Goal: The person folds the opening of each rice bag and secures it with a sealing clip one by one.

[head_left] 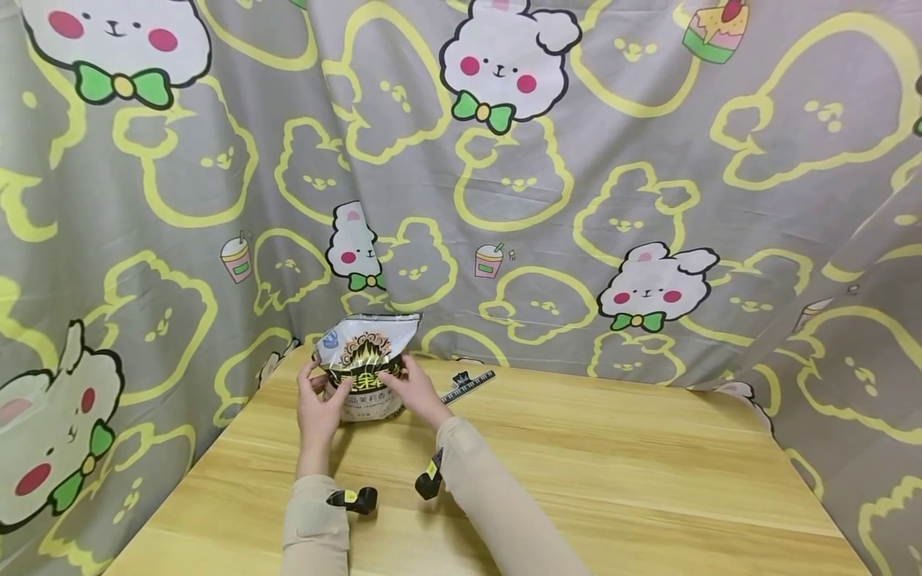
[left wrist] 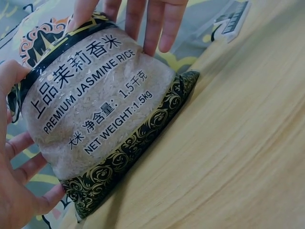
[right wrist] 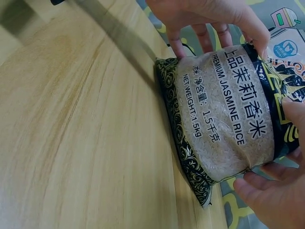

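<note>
A clear plastic bag of jasmine rice (head_left: 370, 406) is upright at the far left of the wooden table, its black and gold patterned bottom edge (left wrist: 128, 160) at the tabletop. Its pale upper part (head_left: 374, 328) slants above the rice. My left hand (head_left: 320, 404) holds the bag's left side, thumb on the front and fingers spread around the side and back. On the opposite side my right hand (head_left: 419, 392) grips it likewise, with its thumb on the black printed band (right wrist: 271, 90). The fingertips behind the bag are partly hidden.
Just right of the bag, a black-and-white strip with a piano-key pattern (head_left: 470, 386) lies near the table's back edge. A grey curtain (head_left: 533, 200) with cartoon rabbits hangs behind and around the wooden table (head_left: 576, 464).
</note>
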A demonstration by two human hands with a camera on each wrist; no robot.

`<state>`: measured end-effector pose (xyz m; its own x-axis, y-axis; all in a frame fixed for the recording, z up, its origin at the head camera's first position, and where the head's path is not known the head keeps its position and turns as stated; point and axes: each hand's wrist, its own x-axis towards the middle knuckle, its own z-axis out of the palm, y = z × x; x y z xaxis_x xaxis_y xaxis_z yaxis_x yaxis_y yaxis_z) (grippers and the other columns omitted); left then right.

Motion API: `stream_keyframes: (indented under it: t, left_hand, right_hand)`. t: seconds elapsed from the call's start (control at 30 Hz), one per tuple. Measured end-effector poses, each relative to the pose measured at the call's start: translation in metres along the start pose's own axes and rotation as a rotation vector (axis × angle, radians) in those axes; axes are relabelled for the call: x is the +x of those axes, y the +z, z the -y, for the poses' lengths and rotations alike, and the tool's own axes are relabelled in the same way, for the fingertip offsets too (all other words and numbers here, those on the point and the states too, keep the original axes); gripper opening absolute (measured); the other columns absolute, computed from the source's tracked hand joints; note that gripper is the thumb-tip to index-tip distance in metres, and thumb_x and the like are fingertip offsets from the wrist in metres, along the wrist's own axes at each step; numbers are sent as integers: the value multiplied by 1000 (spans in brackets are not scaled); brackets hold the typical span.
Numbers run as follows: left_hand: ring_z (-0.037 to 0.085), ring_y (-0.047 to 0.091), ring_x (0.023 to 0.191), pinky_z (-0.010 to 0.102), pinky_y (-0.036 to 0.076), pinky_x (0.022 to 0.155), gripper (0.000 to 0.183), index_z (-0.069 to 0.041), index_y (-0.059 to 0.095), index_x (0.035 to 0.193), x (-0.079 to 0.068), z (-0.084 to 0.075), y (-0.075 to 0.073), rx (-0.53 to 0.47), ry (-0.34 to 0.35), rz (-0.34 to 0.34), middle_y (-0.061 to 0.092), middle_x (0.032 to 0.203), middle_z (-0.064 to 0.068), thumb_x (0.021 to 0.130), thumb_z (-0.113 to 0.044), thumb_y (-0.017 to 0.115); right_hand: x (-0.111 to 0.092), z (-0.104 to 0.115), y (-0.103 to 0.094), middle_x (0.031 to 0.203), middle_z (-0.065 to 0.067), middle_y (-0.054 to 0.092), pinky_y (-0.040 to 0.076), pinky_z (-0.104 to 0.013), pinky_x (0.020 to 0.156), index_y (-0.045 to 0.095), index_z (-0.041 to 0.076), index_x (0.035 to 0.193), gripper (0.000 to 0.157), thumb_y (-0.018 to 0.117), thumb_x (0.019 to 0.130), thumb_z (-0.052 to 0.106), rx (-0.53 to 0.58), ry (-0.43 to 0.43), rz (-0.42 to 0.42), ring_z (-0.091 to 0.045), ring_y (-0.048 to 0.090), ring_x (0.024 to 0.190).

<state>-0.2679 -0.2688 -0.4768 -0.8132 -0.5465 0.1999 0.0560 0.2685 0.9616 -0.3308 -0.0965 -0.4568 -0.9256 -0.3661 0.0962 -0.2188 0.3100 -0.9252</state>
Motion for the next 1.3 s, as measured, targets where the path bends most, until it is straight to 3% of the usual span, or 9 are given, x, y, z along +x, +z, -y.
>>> stream_keyframes:
  t: [0.3,0.83,1.3]
  left_hand:
    - [38,41,131,62,31,111,81,-25,24,151,-6,0,1,-13,-14,22,45,142,20,87,-33,72]
    - [39,42,130,62,32,110,77,-24,28,149,-15,-4,2,-6,10,14,46,139,21,86,-30,73]
    - [40,43,129,62,30,110,79,-21,26,150,-25,-7,4,5,37,26,46,137,23,87,-31,72]
  right_hand:
    - [-8,-1,-2,156,-16,35,30,-53,117,29,7,151,78,57,93,52,-34,18,-4,-35,35,143]
    - [-14,-6,-6,149,-14,47,36,-54,113,43,13,143,66,60,92,50,-20,-22,-26,-34,43,137]
    - [-25,-4,-12,147,-14,48,35,-54,113,44,12,142,66,62,91,50,4,-19,-30,-34,44,137]
